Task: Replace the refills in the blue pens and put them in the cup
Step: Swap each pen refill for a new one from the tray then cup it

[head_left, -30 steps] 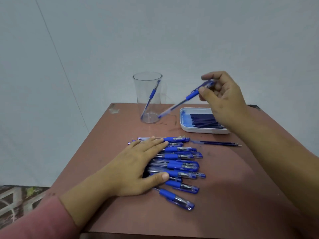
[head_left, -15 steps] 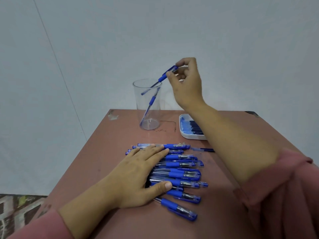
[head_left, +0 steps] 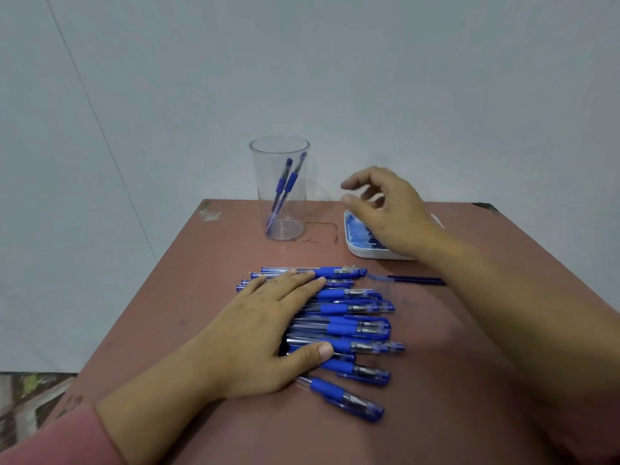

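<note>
A clear plastic cup stands at the back of the brown table with two blue pens leaning inside it. Several blue pens lie side by side in a row at the table's middle. My left hand rests flat on the left ends of that row, fingers straight. My right hand hovers empty over a white tray of dark refills, fingers loosely curled, to the right of the cup. A loose refill lies on the table just past the pen row.
A pale wall rises right behind the table's far edge. The table's left edge drops to a patterned floor. My right forearm crosses the table's right side.
My right hand let the pen drop into the cup, which now holds two pens, then moved down and right over the refill tray. My left hand stayed on the pen row.
</note>
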A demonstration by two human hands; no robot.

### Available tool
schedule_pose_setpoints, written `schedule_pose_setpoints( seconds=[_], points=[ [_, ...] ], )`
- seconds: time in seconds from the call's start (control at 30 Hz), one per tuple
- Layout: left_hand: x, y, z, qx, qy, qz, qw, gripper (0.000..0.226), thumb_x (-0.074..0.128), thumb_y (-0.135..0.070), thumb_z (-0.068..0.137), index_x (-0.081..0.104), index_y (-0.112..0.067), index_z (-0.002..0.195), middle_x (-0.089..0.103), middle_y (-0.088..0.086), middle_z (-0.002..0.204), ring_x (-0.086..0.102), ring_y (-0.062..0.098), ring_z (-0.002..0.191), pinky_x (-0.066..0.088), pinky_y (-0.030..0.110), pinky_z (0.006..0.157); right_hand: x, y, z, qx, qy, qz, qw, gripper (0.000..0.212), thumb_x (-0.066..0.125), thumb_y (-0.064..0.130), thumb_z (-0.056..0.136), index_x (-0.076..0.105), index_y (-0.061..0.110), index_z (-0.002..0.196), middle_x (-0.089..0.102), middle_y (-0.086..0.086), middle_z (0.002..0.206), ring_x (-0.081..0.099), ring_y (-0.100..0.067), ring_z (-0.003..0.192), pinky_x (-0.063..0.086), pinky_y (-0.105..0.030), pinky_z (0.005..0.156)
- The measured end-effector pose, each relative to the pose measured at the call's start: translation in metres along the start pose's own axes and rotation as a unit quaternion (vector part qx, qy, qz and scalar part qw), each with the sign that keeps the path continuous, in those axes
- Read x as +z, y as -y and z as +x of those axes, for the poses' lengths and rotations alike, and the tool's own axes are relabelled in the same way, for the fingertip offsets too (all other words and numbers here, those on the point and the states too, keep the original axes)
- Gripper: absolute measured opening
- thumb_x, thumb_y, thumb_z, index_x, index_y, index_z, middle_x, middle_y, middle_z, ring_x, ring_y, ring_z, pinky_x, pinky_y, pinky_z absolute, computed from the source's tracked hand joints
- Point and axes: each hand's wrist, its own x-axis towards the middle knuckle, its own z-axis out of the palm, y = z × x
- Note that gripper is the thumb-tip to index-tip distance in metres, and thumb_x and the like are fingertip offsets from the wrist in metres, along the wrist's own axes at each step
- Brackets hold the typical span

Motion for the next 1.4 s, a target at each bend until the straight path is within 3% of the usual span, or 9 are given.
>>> schedule_pose_setpoints(
  seconds=[0.17, 0.27, 0.43, 0.6, 0.73, 0.87, 1.07, 1.2, 1.4],
  points=[
    [0.000, -0.001, 0.000, -0.002, -0.003, 0.004, 1.000, 0.081, 0.028, -0.079, 0.085, 0.018, -0.037, 0.153, 0.017, -0.020, 0.158, 0.008, -0.009, 0.143, 0.012, 0.026, 0.120, -0.017, -0.017, -0.046, -0.004, 0.160, -0.099, 0.982, 0.013, 0.067, 0.030, 0.087, 0.065, 0.037, 0.099, 0.060, 0.024, 0.095, 0.052, 0.007, 0.093, 0.036, -0.006, 0.076],
    [0.000, 0.000, 0.000, 0.000, -0.008, 0.004, 1.000, 0.080, 0.030, -0.078, 0.086, 0.020, -0.035, 0.153, 0.020, -0.019, 0.158, 0.010, -0.008, 0.143, 0.014, 0.026, 0.119, -0.015, -0.024, -0.049, -0.035, 0.203, -0.157, 0.966, 0.020, 0.066, 0.035, 0.087, 0.068, 0.035, 0.107, 0.056, 0.025, 0.093, 0.046, 0.006, 0.097, 0.031, -0.004, 0.081],
    [-0.001, -0.001, 0.000, -0.004, -0.007, -0.003, 1.000, 0.080, 0.031, -0.078, 0.086, 0.021, -0.036, 0.153, 0.020, -0.019, 0.158, 0.010, -0.008, 0.143, 0.015, 0.028, 0.119, -0.006, -0.020, -0.041, -0.054, 0.244, -0.212, 0.945, 0.032, 0.063, 0.045, 0.085, 0.067, 0.034, 0.115, 0.050, 0.019, 0.094, 0.038, -0.005, 0.094, 0.032, -0.019, 0.084],
    [-0.003, -0.003, 0.000, -0.017, 0.007, -0.003, 1.000, 0.083, 0.026, -0.081, 0.084, 0.016, -0.038, 0.153, 0.014, -0.020, 0.159, 0.006, -0.009, 0.143, 0.012, 0.033, 0.121, -0.003, -0.017, -0.041, -0.057, 0.237, -0.209, 0.947, 0.023, 0.064, 0.039, 0.088, 0.070, 0.030, 0.108, 0.056, 0.013, 0.099, 0.040, -0.006, 0.097, 0.036, -0.022, 0.086],
    [-0.010, -0.007, 0.003, -0.030, -0.023, -0.014, 0.999, 0.082, 0.020, -0.083, 0.084, 0.017, -0.039, 0.153, 0.014, -0.019, 0.160, 0.005, -0.007, 0.144, 0.006, 0.039, 0.122, -0.006, -0.012, -0.045, -0.045, 0.188, -0.174, 0.965, 0.013, 0.065, 0.031, 0.088, 0.068, 0.027, 0.100, 0.061, 0.014, 0.089, 0.050, -0.003, 0.088, 0.042, -0.022, 0.079],
    [-0.029, -0.014, 0.022, -0.017, -0.070, 0.008, 0.997, 0.074, 0.023, -0.077, 0.087, 0.031, -0.037, 0.148, 0.027, -0.017, 0.156, 0.018, -0.003, 0.143, 0.012, 0.033, 0.119, -0.022, -0.011, -0.052, -0.026, 0.133, -0.094, 0.986, 0.018, 0.066, 0.028, 0.088, 0.060, 0.045, 0.091, 0.063, 0.019, 0.090, 0.060, 0.000, 0.086, 0.046, -0.016, 0.076],
    [-0.035, -0.021, 0.069, 0.024, -0.124, -0.039, 0.991, 0.037, 0.060, -0.044, 0.092, 0.062, -0.030, 0.126, 0.065, -0.019, 0.118, 0.059, -0.004, 0.107, 0.052, 0.024, 0.091, -0.051, -0.005, -0.065, -0.075, 0.053, -0.046, 0.995, 0.024, 0.074, 0.014, 0.080, 0.064, 0.032, 0.093, 0.064, 0.022, 0.085, 0.060, 0.004, 0.087, 0.042, -0.004, 0.077],
    [-0.023, -0.028, 0.076, 0.024, -0.146, -0.128, 0.981, 0.023, 0.066, -0.032, 0.089, 0.070, -0.031, 0.112, 0.064, -0.027, 0.085, 0.063, -0.005, 0.081, 0.047, 0.009, 0.065, -0.056, -0.012, -0.069, -0.055, 0.052, -0.027, 0.997, 0.034, 0.074, 0.013, 0.080, 0.061, 0.043, 0.088, 0.066, 0.024, 0.091, 0.061, 0.003, 0.087, 0.042, -0.005, 0.077],
    [-0.014, -0.022, 0.073, 0.040, -0.167, -0.152, 0.973, 0.026, 0.070, -0.033, 0.086, 0.071, -0.028, 0.112, 0.063, -0.025, 0.085, 0.061, 0.002, 0.076, 0.044, 0.009, 0.064, -0.042, -0.015, -0.071, -0.053, 0.051, 0.021, 0.997, 0.026, 0.077, 0.015, 0.079, 0.064, 0.037, 0.088, 0.068, 0.013, 0.088, 0.065, -0.006, 0.084, 0.048, -0.012, 0.076]
  ],
)
